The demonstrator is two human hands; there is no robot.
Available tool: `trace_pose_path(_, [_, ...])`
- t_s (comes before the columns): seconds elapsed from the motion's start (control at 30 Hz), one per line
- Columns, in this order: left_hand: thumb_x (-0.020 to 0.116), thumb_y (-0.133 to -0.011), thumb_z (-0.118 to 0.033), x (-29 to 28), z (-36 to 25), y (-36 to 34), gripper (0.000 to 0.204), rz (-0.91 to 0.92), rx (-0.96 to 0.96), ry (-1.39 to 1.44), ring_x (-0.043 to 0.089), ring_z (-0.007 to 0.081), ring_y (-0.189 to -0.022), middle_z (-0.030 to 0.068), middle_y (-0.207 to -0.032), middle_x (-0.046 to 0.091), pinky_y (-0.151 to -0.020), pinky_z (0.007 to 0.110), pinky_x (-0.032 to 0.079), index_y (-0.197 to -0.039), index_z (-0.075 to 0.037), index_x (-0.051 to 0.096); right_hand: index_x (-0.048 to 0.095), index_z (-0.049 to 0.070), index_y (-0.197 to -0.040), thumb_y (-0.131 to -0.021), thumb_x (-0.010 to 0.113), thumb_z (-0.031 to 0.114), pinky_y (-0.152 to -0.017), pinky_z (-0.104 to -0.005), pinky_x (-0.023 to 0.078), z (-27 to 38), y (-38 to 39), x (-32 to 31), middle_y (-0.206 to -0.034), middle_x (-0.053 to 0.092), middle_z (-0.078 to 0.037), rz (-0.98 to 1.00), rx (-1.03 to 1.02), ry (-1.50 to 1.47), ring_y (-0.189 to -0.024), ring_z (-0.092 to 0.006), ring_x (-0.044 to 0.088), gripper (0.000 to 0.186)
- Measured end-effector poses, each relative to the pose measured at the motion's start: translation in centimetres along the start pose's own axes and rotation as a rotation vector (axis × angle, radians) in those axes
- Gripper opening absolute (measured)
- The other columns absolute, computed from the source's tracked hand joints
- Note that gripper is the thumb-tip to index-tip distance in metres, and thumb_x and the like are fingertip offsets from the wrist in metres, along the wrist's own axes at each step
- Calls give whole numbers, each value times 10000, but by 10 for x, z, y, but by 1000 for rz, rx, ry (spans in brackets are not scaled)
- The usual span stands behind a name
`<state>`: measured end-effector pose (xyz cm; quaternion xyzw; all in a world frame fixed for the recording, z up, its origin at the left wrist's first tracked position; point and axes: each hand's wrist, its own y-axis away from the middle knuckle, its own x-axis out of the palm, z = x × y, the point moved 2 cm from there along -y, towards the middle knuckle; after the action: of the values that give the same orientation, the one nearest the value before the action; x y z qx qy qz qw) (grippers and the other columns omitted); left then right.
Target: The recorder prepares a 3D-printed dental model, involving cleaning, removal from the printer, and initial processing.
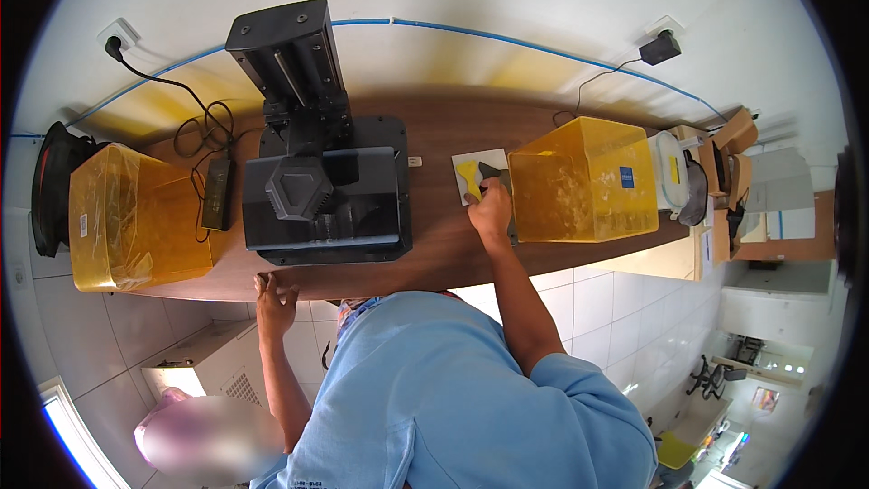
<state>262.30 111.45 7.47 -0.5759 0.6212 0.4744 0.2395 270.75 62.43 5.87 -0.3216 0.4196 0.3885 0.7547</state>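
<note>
My right hand is closed around the dark handle of a scraper, whose dark grey blade points away from me. Right beside it, touching or very near my thumb, is a yellow scraper. Both are over a white sheet or card on the brown table. My left hand rests at the table's front edge with its fingers apart and nothing in them. Between the hands, farther back, stands a black resin 3D printer with a tall column and a raised build platform.
Transparent amber covers stand at the left and right. A black power adapter with looped cable lies left of the printer. A white container and cardboard boxes crowd the right end. A blue cable runs along the wall.
</note>
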Motion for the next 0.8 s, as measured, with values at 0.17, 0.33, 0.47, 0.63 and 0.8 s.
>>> trace_pose_path(0.17, [776,-910,-293,-3,-5,2,758,29,-65,52,332,493,-1508,407,-1604,289,-1226,454,340,-1461,135,480,650,31,-936,-762,866,110,-721,-479,520,-2,-6,5,-788,650,-144,65,-12,-161,-760,-365,665,289])
trace_pose_path(0.33, [792,-894,-300,1,-1,7,771,15,-50,13,340,485,-1507,390,-1613,291,-1222,452,349,-1468,115,486,642,35,-903,-826,839,171,-693,-455,513,19,9,-11,-784,649,-140,60,-70,-172,-744,-350,657,251])
trace_pose_path(0.47, [817,-866,-305,-9,-10,3,799,47,-48,-10,367,462,-1500,390,-1608,301,-1204,446,378,-1477,90,487,632,42,-1035,-883,804,281,-734,-490,524,-7,16,-5,-824,671,-145,-34,-40,-127,-805,-373,677,332])
trace_pose_path(0.63, [830,-847,-312,-15,-5,4,731,72,-50,0,541,449,-1356,354,-1546,425,-1091,466,484,-1401,74,551,595,52,-1157,-868,801,290,-836,-528,547,9,6,-27,-975,731,-191,161,210,95,-965,-421,709,428])
trace_pose_path(0.8, [829,-842,-315,-15,-3,-8,647,139,-119,152,645,448,-1201,316,-1435,554,-984,489,540,-1330,43,600,634,47,-1135,-854,789,220,-864,-524,548,-1,2,-23,-1066,749,-221,181,277,-5,-1017,-435,716,365])
